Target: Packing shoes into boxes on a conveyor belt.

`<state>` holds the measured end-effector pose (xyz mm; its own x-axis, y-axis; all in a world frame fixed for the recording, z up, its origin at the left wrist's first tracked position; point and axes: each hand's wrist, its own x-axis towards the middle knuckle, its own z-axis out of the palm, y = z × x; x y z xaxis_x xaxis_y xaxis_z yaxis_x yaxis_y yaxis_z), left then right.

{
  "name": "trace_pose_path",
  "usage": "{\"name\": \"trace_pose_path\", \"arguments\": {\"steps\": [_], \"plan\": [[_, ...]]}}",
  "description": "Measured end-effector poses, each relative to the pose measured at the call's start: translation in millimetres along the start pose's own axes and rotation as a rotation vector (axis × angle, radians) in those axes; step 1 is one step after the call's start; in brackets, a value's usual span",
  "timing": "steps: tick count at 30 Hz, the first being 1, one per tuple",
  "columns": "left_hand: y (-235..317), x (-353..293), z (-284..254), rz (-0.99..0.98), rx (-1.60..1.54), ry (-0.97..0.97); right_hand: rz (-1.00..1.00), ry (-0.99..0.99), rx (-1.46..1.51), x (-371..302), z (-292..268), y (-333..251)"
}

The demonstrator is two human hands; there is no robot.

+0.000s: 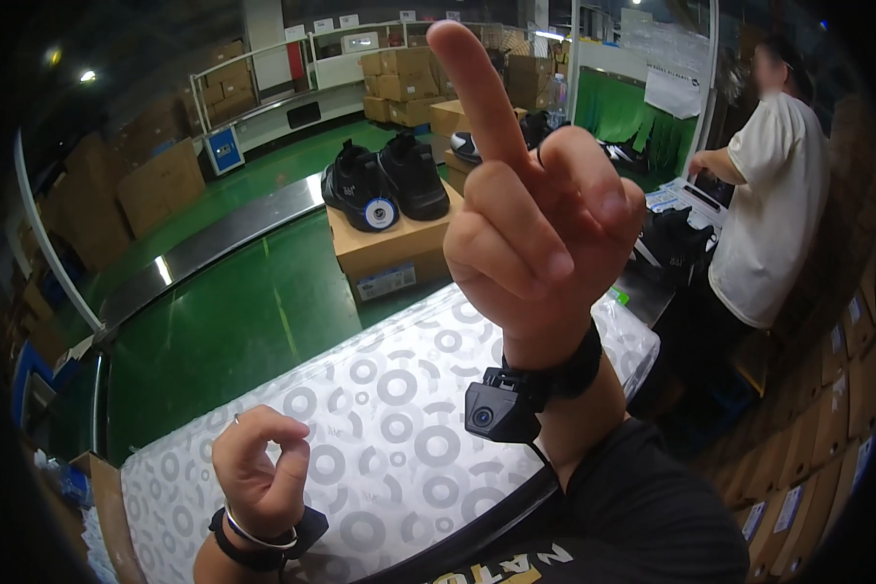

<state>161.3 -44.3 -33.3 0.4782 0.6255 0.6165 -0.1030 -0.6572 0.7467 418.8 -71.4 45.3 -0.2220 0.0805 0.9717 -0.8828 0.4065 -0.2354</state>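
My right hand (530, 214) is raised in front of the camera, one finger pointing straight up and the others curled; it holds nothing. A black strap with a small camera (501, 411) sits on that wrist. My left hand (260, 467) hovers low over a stack of white wrapping paper printed with grey rings (389, 419), fingers curled into a loose ring, empty as far as I can see. A black band and a thin bracelet circle its wrist.
A cardboard shoebox (389, 255) carrying a pair of black shoes (384, 175) rides the green conveyor belt (234, 321). A person in a white shirt (769, 214) works at the right beside another black shoe. Stacked cartons line the back and right side.
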Motion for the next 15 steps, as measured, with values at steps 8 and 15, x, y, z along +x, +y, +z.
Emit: {"name": "trace_pose_path", "arguments": {"steps": [8,15], "plan": [[0,4,9,0.056,0.036,-0.016,0.031,0.285,-0.068,0,22,-9],[4,7,12,0.127,0.133,-0.031,0.078,0.175,-0.066,4,36,-12]]}}
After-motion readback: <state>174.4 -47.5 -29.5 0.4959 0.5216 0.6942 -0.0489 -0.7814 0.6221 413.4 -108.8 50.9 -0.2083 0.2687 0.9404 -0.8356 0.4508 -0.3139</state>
